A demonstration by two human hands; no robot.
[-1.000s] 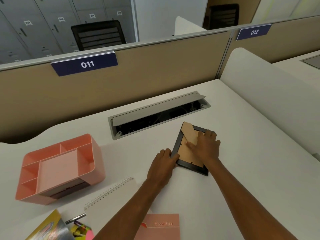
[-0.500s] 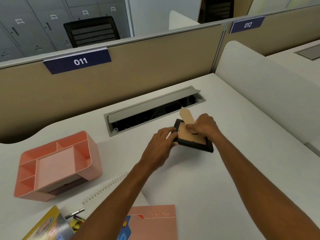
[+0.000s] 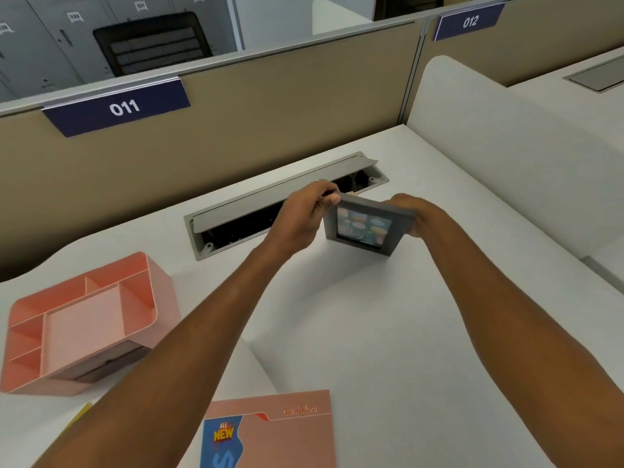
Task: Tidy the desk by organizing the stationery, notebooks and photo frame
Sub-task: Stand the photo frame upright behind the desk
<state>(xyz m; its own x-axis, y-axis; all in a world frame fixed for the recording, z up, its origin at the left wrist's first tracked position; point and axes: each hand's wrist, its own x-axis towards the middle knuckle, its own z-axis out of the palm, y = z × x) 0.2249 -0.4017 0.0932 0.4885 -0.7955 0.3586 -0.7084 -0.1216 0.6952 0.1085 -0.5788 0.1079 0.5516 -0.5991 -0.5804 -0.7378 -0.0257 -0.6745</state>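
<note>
In front of the cable hatch [image 3: 250, 206], the left hand [image 3: 304, 217] pinches the top-left corner of the upright photo frame [image 3: 366, 228]; the right hand [image 3: 410, 211] sits behind it, grip hidden

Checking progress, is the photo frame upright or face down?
Upright: photo frame shows its picture; left hand and right hand hold its sides.

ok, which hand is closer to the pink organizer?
Left. The left hand grips the photo frame's left edge, the side toward the pink organizer; the right hand holds its right edge, farther off.
</note>
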